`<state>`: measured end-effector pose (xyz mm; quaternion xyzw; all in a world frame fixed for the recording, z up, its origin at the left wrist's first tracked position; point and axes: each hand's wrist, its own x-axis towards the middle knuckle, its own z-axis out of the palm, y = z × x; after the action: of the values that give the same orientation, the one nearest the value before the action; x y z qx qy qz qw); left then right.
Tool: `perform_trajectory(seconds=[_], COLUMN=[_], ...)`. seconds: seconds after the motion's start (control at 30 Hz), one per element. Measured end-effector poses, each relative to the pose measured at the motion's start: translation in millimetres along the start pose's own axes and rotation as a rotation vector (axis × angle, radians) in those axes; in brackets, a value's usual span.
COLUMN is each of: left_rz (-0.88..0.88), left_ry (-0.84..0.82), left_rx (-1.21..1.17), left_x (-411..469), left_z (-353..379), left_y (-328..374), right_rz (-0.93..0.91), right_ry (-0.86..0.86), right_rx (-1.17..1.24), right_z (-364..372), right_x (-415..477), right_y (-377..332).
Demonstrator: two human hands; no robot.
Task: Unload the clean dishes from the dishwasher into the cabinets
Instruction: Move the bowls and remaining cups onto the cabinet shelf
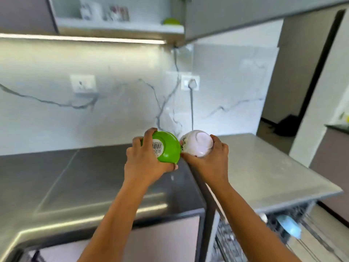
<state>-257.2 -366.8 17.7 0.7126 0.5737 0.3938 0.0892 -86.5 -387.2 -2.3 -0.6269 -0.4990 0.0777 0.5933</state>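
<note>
Fingers [151, 132] wrap green bowl [167, 148] (L hand [143, 161]), white bowl [197, 145] (R hand [213, 159]).

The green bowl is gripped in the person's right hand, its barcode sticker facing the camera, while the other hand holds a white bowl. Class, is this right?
Not quite: the head view shows the green bowl in the left hand, not the right. Its barcode sticker faces the camera, and the right hand holds the white bowl.

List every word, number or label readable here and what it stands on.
Nothing reads clearly.
Barcode sticker under the green bowl: bars visible, print too blurred.
Dark print on the white bowl: blurred.
Mugs on the cabinet shelf: designs blurred.
</note>
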Motion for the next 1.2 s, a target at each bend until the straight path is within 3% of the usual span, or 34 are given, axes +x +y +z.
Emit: perform_trajectory(seconds=[0.67, 0.8, 0.93, 1.2], left_rz=[0.292, 0.243, 0.204, 0.127], left_ry=[0.617, 0.536, 0.385, 0.153], left_rx=[0.124, 0.089, 0.132, 0.532], left_x=[318.9, 377.8, 429.6, 505.6], left_z=[-186.9, -202.6, -191.4, -158.2], left_y=[-1.0, 26.3, 55.7, 95.8], right_rz=[-0.460, -0.491, -0.503, -0.435], right_ry=[0.186, 0.200, 0.175, 0.035], right_rx=[0.331, 0.319, 0.156, -0.369], right_z=[139.3, 140.7, 146.3, 165.8], right_x=[264.1, 318.9, 387.1, 483.8], right_y=[-213.8, -242.0, -271.7, -278.8])
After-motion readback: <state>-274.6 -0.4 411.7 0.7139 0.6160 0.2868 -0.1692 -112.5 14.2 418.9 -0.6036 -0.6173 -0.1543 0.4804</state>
